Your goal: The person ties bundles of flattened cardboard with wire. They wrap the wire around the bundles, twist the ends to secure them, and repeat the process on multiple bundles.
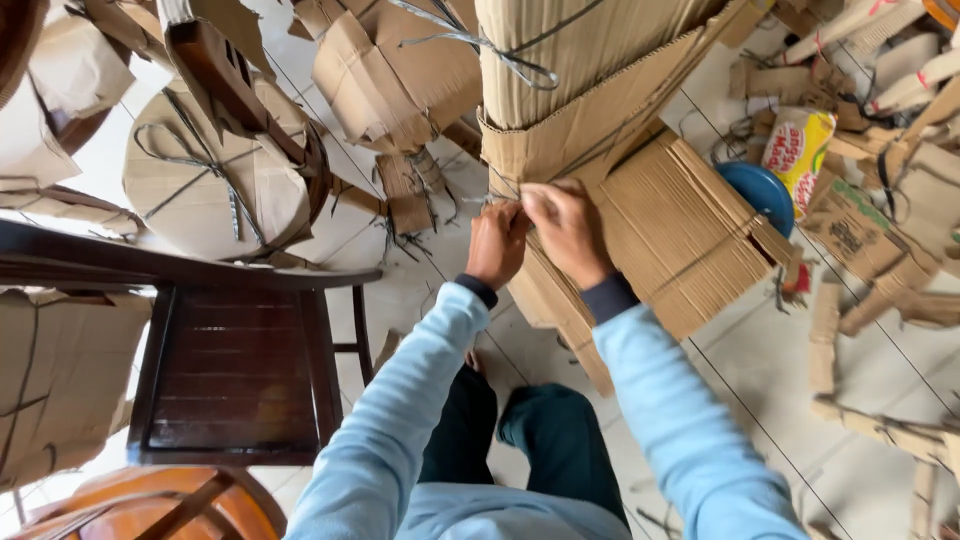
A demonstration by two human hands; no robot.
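A tall piece wrapped in corrugated cardboard (600,80) stands before me, bound with grey plastic strapping (500,52). My left hand (497,243) and my right hand (566,228) meet at its lower edge, fingers pinched together on a thin strap or the cardboard edge; which one I cannot tell. Both arms wear light blue sleeves with dark cuffs. A ribbed cardboard sheet (680,235) fans out to the right of my right hand.
A dark wooden chair (230,370) stands at left. Around it lie a round cardboard-wrapped piece (215,175) and other wrapped bundles (395,75). At right are a blue disc (760,190), a yellow packet (800,150) and cardboard scraps (880,425) on the tiled floor.
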